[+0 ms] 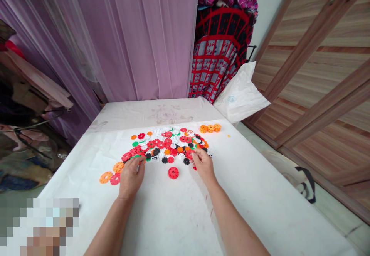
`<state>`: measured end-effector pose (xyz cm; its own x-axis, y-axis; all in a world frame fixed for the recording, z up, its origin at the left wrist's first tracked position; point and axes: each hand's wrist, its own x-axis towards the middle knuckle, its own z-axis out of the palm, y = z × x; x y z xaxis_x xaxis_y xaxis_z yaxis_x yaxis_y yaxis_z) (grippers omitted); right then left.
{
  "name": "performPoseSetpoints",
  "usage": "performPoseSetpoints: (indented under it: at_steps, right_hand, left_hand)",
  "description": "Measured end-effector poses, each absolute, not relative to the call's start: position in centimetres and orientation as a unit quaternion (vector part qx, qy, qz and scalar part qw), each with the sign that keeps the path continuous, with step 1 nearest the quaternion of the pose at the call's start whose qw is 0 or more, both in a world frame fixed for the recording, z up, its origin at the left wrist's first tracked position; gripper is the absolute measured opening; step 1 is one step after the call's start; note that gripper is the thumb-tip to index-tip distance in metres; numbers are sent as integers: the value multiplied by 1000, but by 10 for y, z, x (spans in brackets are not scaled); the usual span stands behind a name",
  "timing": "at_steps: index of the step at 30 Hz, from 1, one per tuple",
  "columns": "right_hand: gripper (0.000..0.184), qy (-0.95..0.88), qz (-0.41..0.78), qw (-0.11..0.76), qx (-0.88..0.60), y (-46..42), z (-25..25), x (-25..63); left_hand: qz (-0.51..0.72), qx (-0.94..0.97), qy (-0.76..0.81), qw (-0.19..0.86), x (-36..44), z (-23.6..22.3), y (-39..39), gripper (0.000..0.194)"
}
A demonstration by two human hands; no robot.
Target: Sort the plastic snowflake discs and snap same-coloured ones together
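Colourful notched plastic discs, flower-shaped building pieces, lie in a loose pile (164,143) on the white-covered table (170,217). My left hand (131,176) is at the pile's near left edge, fingers bent downward and drawn together; whatever they hold is hidden. Close to it lie an orange disc (106,177) and a pinkish-red disc (115,179). At the pile's right side, my right hand (204,165) has thumb and forefinger closed at the edge of a red disc (189,154). Between the hands, a single red disc (173,172) sits apart, nearer to me.
Several joined orange discs (210,128) stand at the table's far right, with a small yellow-orange bit (229,135) nearby. A white plastic bag (241,94) hangs by the right edge. A purple curtain (144,36) is behind, wooden wardrobe doors (323,74) right. The lower left corner is blurred out.
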<state>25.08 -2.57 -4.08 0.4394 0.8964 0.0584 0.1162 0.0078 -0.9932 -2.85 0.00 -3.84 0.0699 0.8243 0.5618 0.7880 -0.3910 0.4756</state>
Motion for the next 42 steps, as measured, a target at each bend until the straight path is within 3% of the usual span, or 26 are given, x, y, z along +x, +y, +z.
performPoseSetpoints:
  at_steps: [5, 11, 17, 26, 34, 42]
  right_hand:
    - [47, -386, 389, 605, -578, -31, -35, 242]
    - [49, -431, 418, 559, -572, -44, -24, 231]
    - [36, -412, 498, 523, -556, -45, -25, 219]
    - [26, -437, 497, 470, -583, -49, -22, 213]
    - [20, -484, 467, 432, -601, -49, -28, 214]
    - [17, -647, 251, 379, -612, -53, -24, 225]
  left_hand:
    - [387, 732, 560, 35, -29, -37, -1, 26]
    - [397, 729, 557, 31, -29, -39, -1, 25]
    - [414, 740, 531, 4, -25, -35, -4, 22]
    - [407, 753, 517, -13, -23, -33, -5, 21]
    - [416, 748, 517, -6, -24, -35, -4, 21]
    - [400, 741, 539, 25, -24, -34, -5, 22]
